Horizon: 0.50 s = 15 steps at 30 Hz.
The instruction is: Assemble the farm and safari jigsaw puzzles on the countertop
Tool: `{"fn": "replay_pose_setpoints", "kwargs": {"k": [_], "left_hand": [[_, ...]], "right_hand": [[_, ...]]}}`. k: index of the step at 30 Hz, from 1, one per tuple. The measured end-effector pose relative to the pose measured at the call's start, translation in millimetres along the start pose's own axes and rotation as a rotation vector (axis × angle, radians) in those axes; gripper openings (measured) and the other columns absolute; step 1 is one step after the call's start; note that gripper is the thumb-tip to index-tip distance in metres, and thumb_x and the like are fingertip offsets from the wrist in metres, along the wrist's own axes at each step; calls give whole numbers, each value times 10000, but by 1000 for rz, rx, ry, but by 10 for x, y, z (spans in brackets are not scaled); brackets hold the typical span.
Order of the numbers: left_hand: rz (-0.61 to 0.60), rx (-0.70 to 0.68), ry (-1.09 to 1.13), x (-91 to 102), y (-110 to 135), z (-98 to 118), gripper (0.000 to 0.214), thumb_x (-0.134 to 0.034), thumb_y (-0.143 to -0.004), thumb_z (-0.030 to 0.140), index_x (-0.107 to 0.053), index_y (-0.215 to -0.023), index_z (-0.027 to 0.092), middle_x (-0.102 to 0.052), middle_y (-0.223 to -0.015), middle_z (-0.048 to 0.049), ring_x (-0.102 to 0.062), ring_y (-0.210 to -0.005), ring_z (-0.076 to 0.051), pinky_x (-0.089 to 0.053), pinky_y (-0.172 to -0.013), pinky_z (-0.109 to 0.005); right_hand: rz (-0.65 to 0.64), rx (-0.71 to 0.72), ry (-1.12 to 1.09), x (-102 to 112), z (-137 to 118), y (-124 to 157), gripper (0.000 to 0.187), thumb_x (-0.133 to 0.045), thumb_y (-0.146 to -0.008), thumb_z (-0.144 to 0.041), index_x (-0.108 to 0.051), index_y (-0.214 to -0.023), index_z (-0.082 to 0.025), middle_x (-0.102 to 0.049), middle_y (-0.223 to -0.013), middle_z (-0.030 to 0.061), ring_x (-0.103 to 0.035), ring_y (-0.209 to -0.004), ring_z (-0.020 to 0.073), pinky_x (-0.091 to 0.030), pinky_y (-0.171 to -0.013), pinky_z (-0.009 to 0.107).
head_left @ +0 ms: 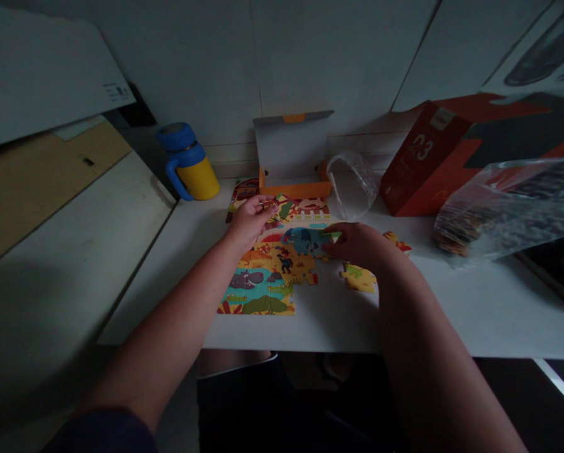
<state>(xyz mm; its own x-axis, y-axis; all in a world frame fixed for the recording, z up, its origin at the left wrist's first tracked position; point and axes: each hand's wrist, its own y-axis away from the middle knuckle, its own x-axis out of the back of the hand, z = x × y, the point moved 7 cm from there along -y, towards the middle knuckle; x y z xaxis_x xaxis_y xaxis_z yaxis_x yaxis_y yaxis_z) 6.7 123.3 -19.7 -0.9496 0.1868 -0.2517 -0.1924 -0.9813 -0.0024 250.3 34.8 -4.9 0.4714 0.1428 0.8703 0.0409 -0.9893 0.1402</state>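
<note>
A colourful animal jigsaw puzzle (258, 277), partly joined, lies on the white table, with a hippo in blue water at its near left and a blue elephant at its right. Pinched in my left hand (252, 220) is a jigsaw piece (286, 209) with yellow, green and red on it, raised over the upper part of the picture. My right hand (355, 242) is closed at the right edge beside the elephant, its fingers on a jigsaw piece (330, 234) they partly hide. A loose yellow-green piece (360, 278) lies just below that hand. Another loose piece (398, 243) shows behind the right wrist.
Behind the puzzle stands an orange box (295, 189) with its lid up, beside a clear plastic wrapper (352, 185). A blue-and-yellow flask (194, 170) is at the back left. On the right are a red box (423, 157) and a clear bag (508, 207) holding brown pieces.
</note>
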Motion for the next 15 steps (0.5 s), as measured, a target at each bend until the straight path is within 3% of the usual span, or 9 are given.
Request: {"fn": "replay_pose_setpoints", "kwargs": {"k": [7,15], "left_hand": [[-14,3,5,6,-17,-40,307,-823,-825,162,-672,-1092,181,-705,-917,-25,-694,-813,-146,-663,-712,-316],[-11,1,-9,-5,0,-28,335,-862,-799,203,-672,-1074,188,-692,-907,-14,-684,-814,-145,-660,-721,-320]], "right_hand": [[127,-66,194,-14,-23,21,572,-762,-824,-566,-688,-1275,-220,-789,-890,110,-715,-777,284,-421,-614,328],[78,-54,195,-27,-116,63,346,-759,-849,-495,-716,-1087,-247,-777,-891,74,-686,-746,245,-385,-595,313]]}}
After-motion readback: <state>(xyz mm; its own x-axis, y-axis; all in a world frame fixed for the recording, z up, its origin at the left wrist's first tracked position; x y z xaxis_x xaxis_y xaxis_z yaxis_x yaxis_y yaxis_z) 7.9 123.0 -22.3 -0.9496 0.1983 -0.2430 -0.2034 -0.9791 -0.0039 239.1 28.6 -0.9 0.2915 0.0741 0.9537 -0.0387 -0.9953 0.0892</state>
